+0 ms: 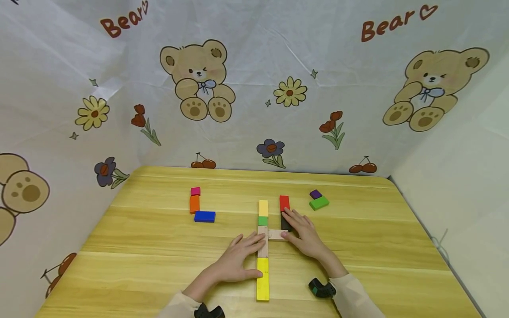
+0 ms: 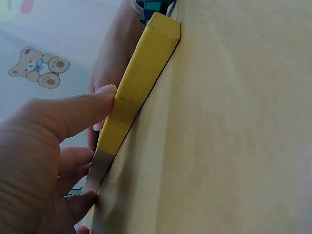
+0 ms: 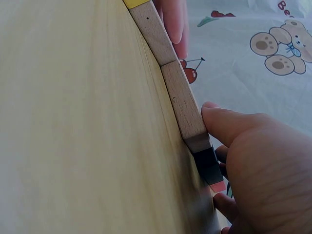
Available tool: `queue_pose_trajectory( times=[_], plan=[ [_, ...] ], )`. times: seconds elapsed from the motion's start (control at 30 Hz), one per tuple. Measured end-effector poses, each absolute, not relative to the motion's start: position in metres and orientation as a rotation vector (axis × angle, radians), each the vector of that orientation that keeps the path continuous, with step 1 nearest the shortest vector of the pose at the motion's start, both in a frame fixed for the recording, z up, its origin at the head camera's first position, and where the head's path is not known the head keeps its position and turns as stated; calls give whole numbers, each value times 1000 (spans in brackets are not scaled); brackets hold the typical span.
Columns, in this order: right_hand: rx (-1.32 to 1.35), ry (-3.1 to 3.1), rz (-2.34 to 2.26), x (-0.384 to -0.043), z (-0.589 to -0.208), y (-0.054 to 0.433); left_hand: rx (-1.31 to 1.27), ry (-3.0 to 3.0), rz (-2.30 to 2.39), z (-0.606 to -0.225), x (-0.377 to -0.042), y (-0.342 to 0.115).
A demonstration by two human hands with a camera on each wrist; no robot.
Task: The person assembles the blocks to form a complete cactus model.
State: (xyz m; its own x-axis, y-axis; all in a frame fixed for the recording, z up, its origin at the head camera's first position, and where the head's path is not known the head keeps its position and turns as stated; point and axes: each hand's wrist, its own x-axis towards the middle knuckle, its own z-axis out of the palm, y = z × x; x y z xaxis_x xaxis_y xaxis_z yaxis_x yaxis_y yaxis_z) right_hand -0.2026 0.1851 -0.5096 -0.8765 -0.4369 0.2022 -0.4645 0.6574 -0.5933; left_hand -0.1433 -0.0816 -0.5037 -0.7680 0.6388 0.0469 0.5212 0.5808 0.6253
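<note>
A column of flat blocks runs up the table: a long yellow block (image 1: 263, 289), a plain wooden block (image 1: 262, 251), a small green block (image 1: 263, 221) and a pale yellow block (image 1: 263, 208). From the wooden block a second wooden block (image 1: 274, 234) reaches right, and above its end stand a black block (image 1: 284, 224) and a red block (image 1: 284, 202). My left hand (image 1: 237, 263) touches the column, thumb on the long yellow block, fingers at the wooden one. With its thumb on the second wooden block, my right hand (image 1: 305, 236) rests its extended fingers at the black and red blocks.
Left on the table lie a pink block (image 1: 195, 191), an orange block (image 1: 194, 204) and a blue block (image 1: 204, 216). To the right are a purple block (image 1: 316, 194) and a light green block (image 1: 319, 203). A bear-print cloth (image 1: 246, 132) hangs behind the table.
</note>
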Motion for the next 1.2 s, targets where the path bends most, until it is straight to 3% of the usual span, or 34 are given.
queue_pose_trajectory(
  times=[0.63,0.87,1.2],
  plan=[
    [694,-2716,1097,-210,-500,193,1008,2644,992,-512,-143,-83],
    [454,-2515,1073,-234,-487,219,1044,2672,1011,-514,-144,-83],
    [57,-2637,1107,-261,-499,253,1019,2655,1033,-514,-144,-82]
  ],
)
